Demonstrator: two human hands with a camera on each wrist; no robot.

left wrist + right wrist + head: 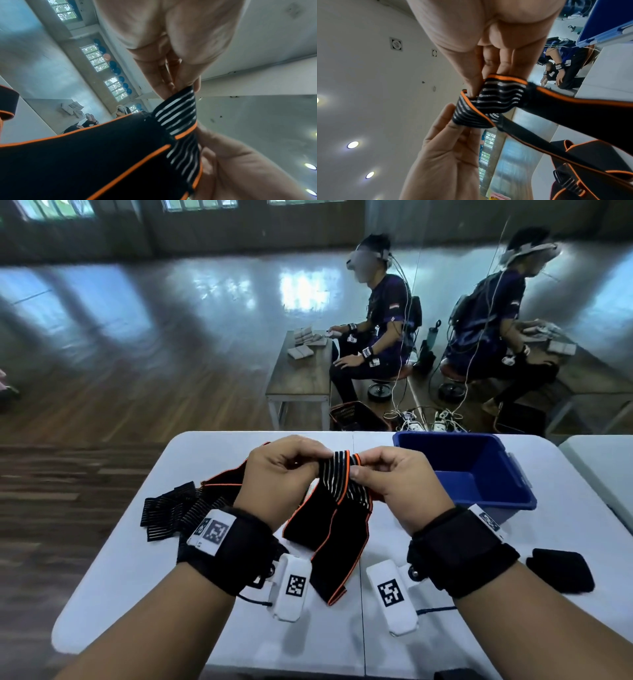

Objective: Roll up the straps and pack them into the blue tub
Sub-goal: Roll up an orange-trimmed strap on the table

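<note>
**Two hands on one strap end**

Both pinching the striped end of a black, orange-edged strap [337, 474], held up above the middle of the white desk [144, 542]. Left hand [279, 474] gripping it from one side with curled fingers and thumb; right hand [397, 484] gripping from the other, thumb on the stripes. Rest of strap hanging down onto the desk toward the near edge. More straps [178, 508] heaped by the left edge. Blue tub [479, 491] near the far right corner. Dark folded piece [561, 570] at the right edge.
</note>
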